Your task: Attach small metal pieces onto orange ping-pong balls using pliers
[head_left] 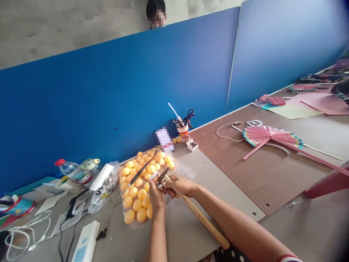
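Your right grip (180,185) closed round wooden stick (204,220), slanting over tabletop (180,233) — likely light, stiff; hold mid-shaft, clear of dark blade (164,174). Left grip (156,197) curled — can't tell hold.

Soft, fairly bright light filled the view, its source out of sight; the blue partition (122,98) paled to a violet sheen toward the upper right, and the tabletop (324,133) at right looked washed out. Highlights dotted the orange balls (141,214). Detail between the left hand (157,200) and the right hand (182,185) was soft, the cup (21,206) at far left was smeared, the right corners darkened, and pixelation masked part of a person's head (156,11).
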Demonstrator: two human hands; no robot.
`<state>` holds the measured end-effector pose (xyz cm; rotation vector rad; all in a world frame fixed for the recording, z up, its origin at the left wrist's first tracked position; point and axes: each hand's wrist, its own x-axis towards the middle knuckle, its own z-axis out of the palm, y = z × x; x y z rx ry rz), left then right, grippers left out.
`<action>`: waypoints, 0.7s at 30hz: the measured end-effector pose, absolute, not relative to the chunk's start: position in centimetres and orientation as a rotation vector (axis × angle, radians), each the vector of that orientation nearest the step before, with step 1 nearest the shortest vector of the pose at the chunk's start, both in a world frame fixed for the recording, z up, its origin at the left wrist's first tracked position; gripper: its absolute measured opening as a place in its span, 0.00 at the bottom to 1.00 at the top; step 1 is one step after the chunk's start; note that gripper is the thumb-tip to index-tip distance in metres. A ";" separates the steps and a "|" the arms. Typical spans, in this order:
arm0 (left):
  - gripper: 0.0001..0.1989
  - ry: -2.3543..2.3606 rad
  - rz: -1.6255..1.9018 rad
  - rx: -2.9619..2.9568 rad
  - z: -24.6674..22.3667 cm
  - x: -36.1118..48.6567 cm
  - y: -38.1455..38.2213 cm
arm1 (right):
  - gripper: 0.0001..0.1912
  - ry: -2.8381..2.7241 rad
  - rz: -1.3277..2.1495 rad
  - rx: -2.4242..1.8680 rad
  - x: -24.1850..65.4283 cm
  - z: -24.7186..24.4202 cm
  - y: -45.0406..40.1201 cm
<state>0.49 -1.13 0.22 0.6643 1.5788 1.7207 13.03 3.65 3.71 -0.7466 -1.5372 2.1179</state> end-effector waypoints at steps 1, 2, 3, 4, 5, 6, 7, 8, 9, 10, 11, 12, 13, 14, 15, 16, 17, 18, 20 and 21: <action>0.33 1.547 1.726 0.640 0.3 0.5 -1.1 | 0.19 -1.538 2.121 -0.738 13.0 3.6 3.7; 0.33 1.500 1.745 0.622 0.3 0.5 -1.1 | 0.19 -1.531 2.114 -0.733 12.9 3.6 3.7; 0.32 1.446 1.775 0.606 0.3 0.6 -1.1 | 0.19 -1.514 2.102 -0.736 13.0 3.6 3.8; 0.33 1.401 1.804 0.592 0.3 0.6 -1.0 | 0.19 -1.496 2.087 -0.747 13.0 3.5 3.8; 0.33 1.372 1.825 0.580 0.2 0.6 -1.0 | 0.19 -1.487 2.074 -0.762 13.0 3.5 3.9; 0.33 1.360 1.832 0.576 0.2 0.6 -1.0 | 0.19 -1.490 2.066 -0.774 13.0 3.5 3.9; 0.34 1.358 1.827 0.572 0.1 0.6 -1.0 | 0.19 -1.505 2.067 -0.780 13.0 3.4 3.9; 0.34 1.361 1.820 0.559 0.0 0.5 -1.0 | 0.19 -1.527 2.075 -0.779 13.0 3.4 3.9; 0.34 1.363 1.813 0.538 -0.1 0.4 -0.9 | 0.19 -1.550 2.088 -0.769 13.0 3.3 3.8; 0.34 1.360 1.810 0.510 -0.1 0.4 -0.9 | 0.19 -1.561 2.098 -0.755 12.9 3.3 3.8; 0.33 1.348 1.811 0.477 -0.1 0.3 -0.8 | 0.19 -1.555 2.101 -0.742 12.9 3.3 3.8; 0.32 1.326 1.816 0.443 -0.1 0.2 -0.8 | 0.20 -1.541 2.095 -0.741 13.0 3.3 3.8; 0.30 1.297 1.827 0.414 -0.1 0.2 -0.8 | 0.20 -1.527 2.086 -0.744 13.0 3.3 3.7; 0.29 1.265 1.833 0.397 0.0 0.1 -0.7 | 0.20 -1.523 2.079 -0.751 13.0 3.4 3.7; 0.28 1.236 1.832 0.393 0.1 0.1 -0.7 | 0.20 -1.529 2.078 -0.763 13.0 3.4 3.7; 0.27 1.217 1.829 0.391 0.1 0.0 -0.7 | 0.20 -1.546 2.080 -0.776 13.0 3.5 3.6; 0.26 1.205 1.830 0.384 0.1 0.0 -0.7 | 0.19 -1.569 2.089 -0.784 13.0 3.6 3.6; 0.25 1.199 1.831 0.376 0.1 -0.1 -0.7 | 0.18 -1.586 2.099 -0.784 13.0 3.6 3.6; 0.25 1.193 1.838 0.353 0.0 -0.1 -0.7 | 0.16 -1.585 2.108 -0.767 12.9 3.6 3.5; 0.25 1.185 1.841 0.347 0.0 -0.2 -0.8 | 0.16 -1.569 2.109 -0.754 12.9 3.5 3.5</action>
